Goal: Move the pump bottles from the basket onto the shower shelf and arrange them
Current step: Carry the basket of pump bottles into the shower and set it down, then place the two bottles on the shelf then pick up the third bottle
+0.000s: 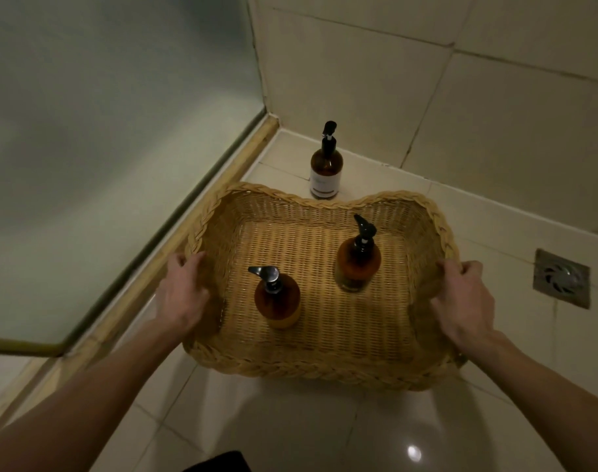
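Observation:
A woven wicker basket (324, 369) fills the middle of the head view. My left hand (183, 294) grips its left rim and my right hand (462, 301) grips its right rim. Two amber pump bottles stand upright inside it: one with a silver pump (277, 303) at the front left, one with a black pump (358, 264) at the back right. A third amber pump bottle with a white label (326, 172) stands beyond the basket on the tiled ledge (375, 175) in the corner.
A frosted glass panel (103, 148) with a pale frame runs along the left. Tiled walls (461, 97) meet behind the corner bottle. A square metal floor drain (561, 277) lies to the right of the basket. Glossy floor tiles (290, 430) lie in front.

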